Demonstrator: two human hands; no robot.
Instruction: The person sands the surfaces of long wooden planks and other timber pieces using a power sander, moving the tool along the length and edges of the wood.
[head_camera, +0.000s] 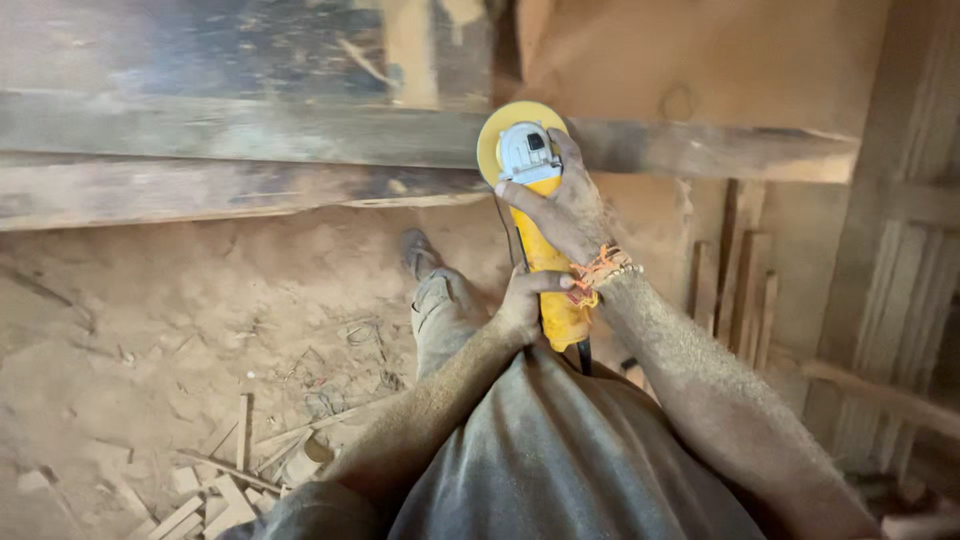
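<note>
From the head camera, a yellow angle grinder (545, 240) with a grey head and a yellow disc (500, 135) is held out in front of the body, its disc against the edge of a long dark wooden plank (250, 135) that runs across the top of the view. The right hand (565, 205) is wrapped over the grinder's front, fingers curled at the grey head, an orange bracelet (600, 268) at the wrist, while the left hand (522, 303) is clenched around the rear of the yellow body, both forearms extended and dusted. Below lie a sawdust-covered floor (150, 320) and scattered wood offcuts (215, 490).
</note>
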